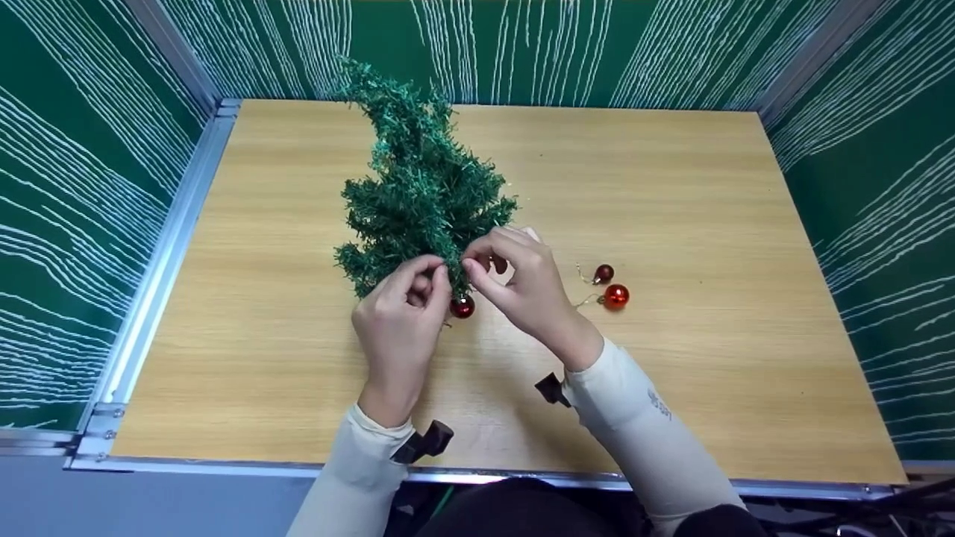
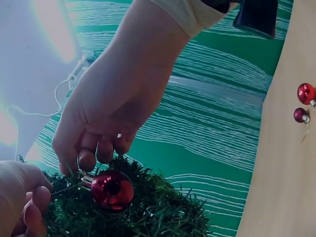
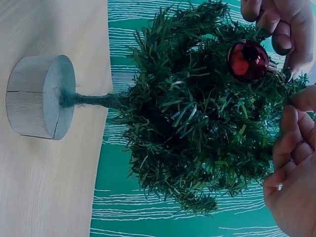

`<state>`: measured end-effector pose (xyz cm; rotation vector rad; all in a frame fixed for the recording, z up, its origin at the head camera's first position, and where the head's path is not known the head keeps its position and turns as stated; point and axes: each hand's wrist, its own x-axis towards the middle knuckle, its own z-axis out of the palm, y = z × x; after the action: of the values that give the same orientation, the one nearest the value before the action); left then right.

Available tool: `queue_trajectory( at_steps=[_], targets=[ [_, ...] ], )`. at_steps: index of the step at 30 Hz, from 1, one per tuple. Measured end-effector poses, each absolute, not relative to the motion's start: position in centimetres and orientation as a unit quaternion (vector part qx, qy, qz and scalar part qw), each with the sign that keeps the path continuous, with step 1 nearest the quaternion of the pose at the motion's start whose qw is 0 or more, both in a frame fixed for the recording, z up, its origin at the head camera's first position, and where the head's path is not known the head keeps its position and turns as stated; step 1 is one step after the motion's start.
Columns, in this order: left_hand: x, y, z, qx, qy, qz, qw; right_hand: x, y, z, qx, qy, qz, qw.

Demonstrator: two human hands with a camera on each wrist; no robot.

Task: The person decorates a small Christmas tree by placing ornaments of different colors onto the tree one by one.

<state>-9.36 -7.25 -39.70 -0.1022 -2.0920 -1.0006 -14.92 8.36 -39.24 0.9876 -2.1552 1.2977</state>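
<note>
A small artificial Christmas tree stands on the table, its round wooden base visible in the right wrist view. A shiny red bauble with a gold cap hangs against its front branches. Thumb and forefinger of my left hand pinch the bauble's thin thread, which shows as a line running to the cap in the left wrist view. On the other side, my right hand pinches a green branch tip close by the cap. The fingertips of both hands are near each other there.
Right of the tree lie two more baubles, a small dark red one and a larger bright red one, each with a gold string. Green walls with white streaks and metal rails border the wooden table.
</note>
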Motion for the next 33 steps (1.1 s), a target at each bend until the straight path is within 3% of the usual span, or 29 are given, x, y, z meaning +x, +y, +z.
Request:
queue_trajectory(
  at_steps=[20, 33],
  targets=[
    [-9.2, -7.7, -40.6, -0.077, -0.837, -0.351, 0.414, -14.4, 9.0, -40.4, 0.367, -0.797, 0.42, 0.231],
    [-8.9, -8.5, -40.8, -0.092, -0.801, -0.418, 0.418, -14.1, 9.7, -41.0, 0.378, -0.778, 0.44, 0.241]
  ],
)
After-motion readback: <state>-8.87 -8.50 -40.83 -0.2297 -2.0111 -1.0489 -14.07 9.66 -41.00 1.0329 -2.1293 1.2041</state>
